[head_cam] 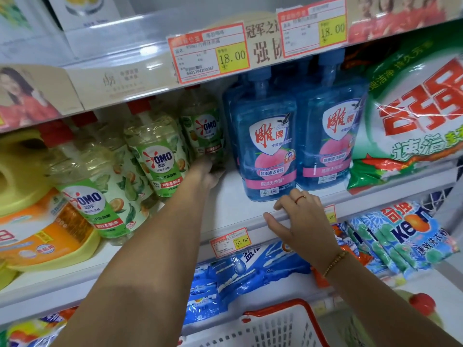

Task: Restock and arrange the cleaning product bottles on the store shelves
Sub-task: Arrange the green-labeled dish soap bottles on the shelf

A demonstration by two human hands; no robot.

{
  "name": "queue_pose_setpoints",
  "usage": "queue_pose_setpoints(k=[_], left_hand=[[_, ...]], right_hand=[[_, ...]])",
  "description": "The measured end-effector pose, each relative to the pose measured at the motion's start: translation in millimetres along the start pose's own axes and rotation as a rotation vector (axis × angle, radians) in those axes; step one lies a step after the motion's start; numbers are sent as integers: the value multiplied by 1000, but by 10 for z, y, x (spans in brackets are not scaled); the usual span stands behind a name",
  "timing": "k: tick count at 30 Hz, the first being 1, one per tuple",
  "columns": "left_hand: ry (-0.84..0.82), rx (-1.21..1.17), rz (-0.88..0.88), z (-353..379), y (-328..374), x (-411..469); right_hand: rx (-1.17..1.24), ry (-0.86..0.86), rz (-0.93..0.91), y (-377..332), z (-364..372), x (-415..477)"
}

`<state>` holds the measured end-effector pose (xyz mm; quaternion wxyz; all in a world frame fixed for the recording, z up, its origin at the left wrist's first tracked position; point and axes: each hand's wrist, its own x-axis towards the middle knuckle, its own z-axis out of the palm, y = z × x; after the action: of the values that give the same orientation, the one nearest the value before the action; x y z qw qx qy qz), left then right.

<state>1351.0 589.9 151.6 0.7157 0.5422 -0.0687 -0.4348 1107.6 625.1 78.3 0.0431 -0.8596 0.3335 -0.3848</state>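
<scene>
Three green-labelled OMO bottles with red caps stand in a diagonal row on the middle shelf point(233, 211). My left hand point(210, 172) reaches deep into the shelf and grips the base of the rearmost OMO bottle point(203, 126), which stands upright. The middle OMO bottle point(160, 156) and the front OMO bottle point(92, 196) lean slightly left. To the right stand two blue bottles with pink peach labels point(268, 146) point(333, 141). My right hand point(300, 221) holds the shelf's front edge just below the blue bottles, fingers curled over the lip.
A yellow and orange jug point(37, 234) sits at the left and a large green-white detergent bag point(413, 121) at the right. Blue detergent packs point(250, 269) and Keon bags point(406, 234) fill the shelf below. A white basket with red rim point(275, 326) is beneath.
</scene>
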Motion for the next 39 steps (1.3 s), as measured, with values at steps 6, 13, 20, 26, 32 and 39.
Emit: queue_pose_setpoints(k=[6, 13, 20, 26, 32, 39], left_hand=[[50, 389, 120, -137, -126, -315], [-144, 791, 800, -122, -874, -1769], [-598, 1331, 313, 79, -2619, -1990], [-912, 1586, 267, 312, -3285, -1945], [-801, 1780, 379, 485, -3589, -1867], [-763, 1871, 507, 556, -3235, -2159]], right_hand=[[85, -223, 20, 29, -297, -12], [102, -203, 148, 621, -1014, -445], [110, -151, 922, 1504, -1278, -1832], [278, -487, 1097, 1491, -823, -2544], [353, -580, 1003, 1391, -615, -2641], [473, -325, 993, 1053, -548, -2620]])
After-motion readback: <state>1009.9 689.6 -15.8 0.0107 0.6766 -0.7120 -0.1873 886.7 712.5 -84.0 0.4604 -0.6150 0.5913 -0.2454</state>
